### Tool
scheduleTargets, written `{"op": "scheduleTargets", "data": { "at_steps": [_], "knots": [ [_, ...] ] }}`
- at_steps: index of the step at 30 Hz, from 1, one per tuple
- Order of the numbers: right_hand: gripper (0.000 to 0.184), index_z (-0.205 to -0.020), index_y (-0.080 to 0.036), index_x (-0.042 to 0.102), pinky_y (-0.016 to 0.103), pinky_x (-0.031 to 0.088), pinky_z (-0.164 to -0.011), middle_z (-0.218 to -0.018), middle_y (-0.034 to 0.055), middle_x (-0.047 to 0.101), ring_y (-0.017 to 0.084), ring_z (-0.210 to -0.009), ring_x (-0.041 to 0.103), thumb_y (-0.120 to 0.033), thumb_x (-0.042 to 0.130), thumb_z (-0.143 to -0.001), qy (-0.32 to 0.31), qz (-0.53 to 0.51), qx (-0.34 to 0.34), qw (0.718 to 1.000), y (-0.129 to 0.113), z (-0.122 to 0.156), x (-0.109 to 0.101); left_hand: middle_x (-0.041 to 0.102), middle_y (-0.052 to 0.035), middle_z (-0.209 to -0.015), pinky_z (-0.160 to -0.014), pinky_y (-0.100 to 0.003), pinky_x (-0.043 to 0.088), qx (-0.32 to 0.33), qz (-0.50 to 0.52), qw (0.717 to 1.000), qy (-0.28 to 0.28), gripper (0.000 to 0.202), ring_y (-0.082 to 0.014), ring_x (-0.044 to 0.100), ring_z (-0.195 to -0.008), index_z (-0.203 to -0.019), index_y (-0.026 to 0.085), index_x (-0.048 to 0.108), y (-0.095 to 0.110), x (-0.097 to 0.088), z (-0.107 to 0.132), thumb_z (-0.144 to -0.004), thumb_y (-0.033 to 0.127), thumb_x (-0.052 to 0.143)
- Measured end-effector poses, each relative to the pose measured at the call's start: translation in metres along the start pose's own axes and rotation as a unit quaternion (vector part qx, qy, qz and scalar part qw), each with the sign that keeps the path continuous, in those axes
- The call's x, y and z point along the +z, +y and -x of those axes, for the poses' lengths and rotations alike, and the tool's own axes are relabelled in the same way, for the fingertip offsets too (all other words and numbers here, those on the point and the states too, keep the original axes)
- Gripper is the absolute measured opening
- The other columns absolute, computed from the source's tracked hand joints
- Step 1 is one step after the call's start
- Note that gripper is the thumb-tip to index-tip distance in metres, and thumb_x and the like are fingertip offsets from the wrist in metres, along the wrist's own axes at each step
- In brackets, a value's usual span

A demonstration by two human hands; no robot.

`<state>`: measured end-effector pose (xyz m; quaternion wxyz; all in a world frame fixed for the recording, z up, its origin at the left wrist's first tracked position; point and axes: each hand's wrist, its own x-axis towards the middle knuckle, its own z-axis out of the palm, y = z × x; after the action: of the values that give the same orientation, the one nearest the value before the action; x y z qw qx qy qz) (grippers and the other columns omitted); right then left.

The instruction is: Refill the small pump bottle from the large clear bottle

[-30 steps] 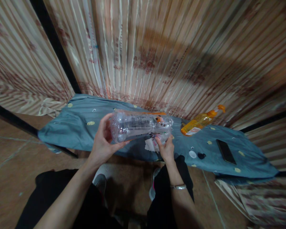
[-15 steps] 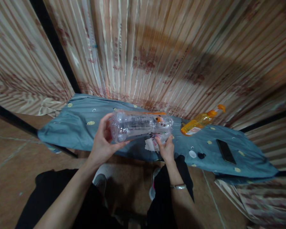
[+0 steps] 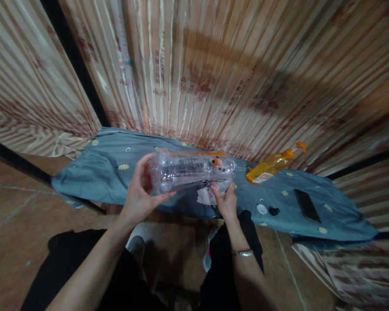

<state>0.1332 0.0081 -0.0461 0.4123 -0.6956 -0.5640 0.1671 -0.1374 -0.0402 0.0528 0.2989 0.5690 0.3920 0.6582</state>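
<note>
A clear plastic bottle (image 3: 194, 169) with dark print and an orange picture lies on its side in the air between my hands, above the cloth. My left hand (image 3: 141, 183) is wrapped round its broad base end at the left. At the narrower right end, my right hand (image 3: 226, 199) grips the bottle from below, with some fingers hidden behind it. A torn, whitish piece of label or paper (image 3: 205, 196) shows just under the bottle, beside my right thumb; whether it is attached to the bottle I cannot tell.
A grey-blue patterned cloth (image 3: 106, 181) covers the low bench. Right of my hands lie an orange pump bottle (image 3: 269, 167), a white cap (image 3: 262, 209), a small black object (image 3: 274, 211) and a black phone (image 3: 307, 205). Striped curtains (image 3: 214, 65) and black poles (image 3: 78, 65) stand behind.
</note>
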Motion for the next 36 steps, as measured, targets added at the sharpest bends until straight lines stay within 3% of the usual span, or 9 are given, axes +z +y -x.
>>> {"op": "scheduleTargets", "data": {
  "at_steps": [36],
  "knots": [
    [0.063,-0.111,-0.020,0.048,0.040,0.052,-0.076,-0.094,0.0112,0.072,0.031,-0.087,0.069,-0.070,0.059,-0.074,0.016,-0.007,-0.009,1.000,-0.0027,0.0030,0.0006,0.064,-0.0077,-0.124,-0.080,-0.028,0.062,-0.004,0.001,1.000,-0.001,0.089,-0.0216,0.068,-0.104,-0.131,0.026,0.049,0.0014,0.0011,0.0001,-0.055,0.029,0.094]
  ]
}}
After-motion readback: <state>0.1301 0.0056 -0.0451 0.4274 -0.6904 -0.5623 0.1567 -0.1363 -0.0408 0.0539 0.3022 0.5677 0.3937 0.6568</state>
